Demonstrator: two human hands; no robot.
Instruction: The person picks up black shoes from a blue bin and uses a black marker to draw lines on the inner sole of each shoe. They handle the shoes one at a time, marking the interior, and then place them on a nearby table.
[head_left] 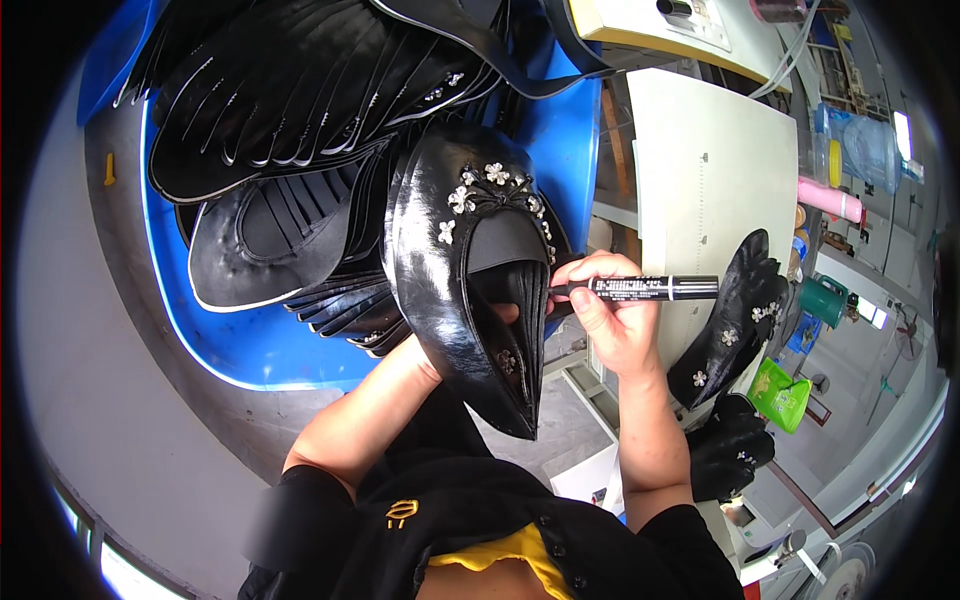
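A stack of glossy black shoe uppers [425, 240] with silvery flower-shaped beads hangs in front of me, its pointed end downward. My left hand [507, 312] grips the stack from behind and is mostly hidden; a few fingertips show through the opening. In my right hand [618, 325] a black marker pen [650, 289] lies across pinched fingers. The marker's tip end points left and meets the stack's right edge; whether it touches the material I cannot tell.
A blue bin [220, 345] holds many layered black uppers [290, 90]. To the right stands a white worktable [715, 140]. Beaded black pieces [730, 330] lie at its near end, close to a green packet [778, 395]. A yellow-edged board [660, 35] is at the top.
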